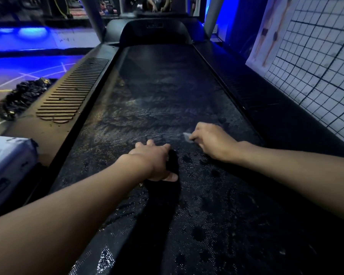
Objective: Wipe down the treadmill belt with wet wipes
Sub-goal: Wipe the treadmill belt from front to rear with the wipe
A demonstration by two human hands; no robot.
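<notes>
While your right hand (pixel 213 141) pinches the wet wipe (pixel 187 136) against the treadmill belt (pixel 167 92), take the entries below as the working list for this stroke.

1. Wet wipe: small, pale, bunched. It is held between the thumb and curled fingers of your right hand and touches the belt right of centre. It looks too crumpled to cover much. Opening it flat under the fingers should widen each pass.

2. Left hand (pixel 153 161): palm down on the belt, just beside the right hand, fingers spread and pressing, holding nothing. It serves as a brace. Lean on it firmly, as the belt may creep under a sideways push.

3. Treadmill belt: dark and textured. Smeared streaks cross the middle and dark damp spots lie nearer you. The far end by the motor hood (pixel 153 34) looks duller and is probably not yet reached. Overlap your strokes from edge to edge and work toward the hood.

4. Wipe pack (pixel 8 165): white and blue, at your left beside the side rail (pixel 72 90). Take a fresh sheet once this one greys.

5. Black bag (pixel 22 96): crumpled on the floor beyond the rail. It is a likely place for spent wipes.
</notes>
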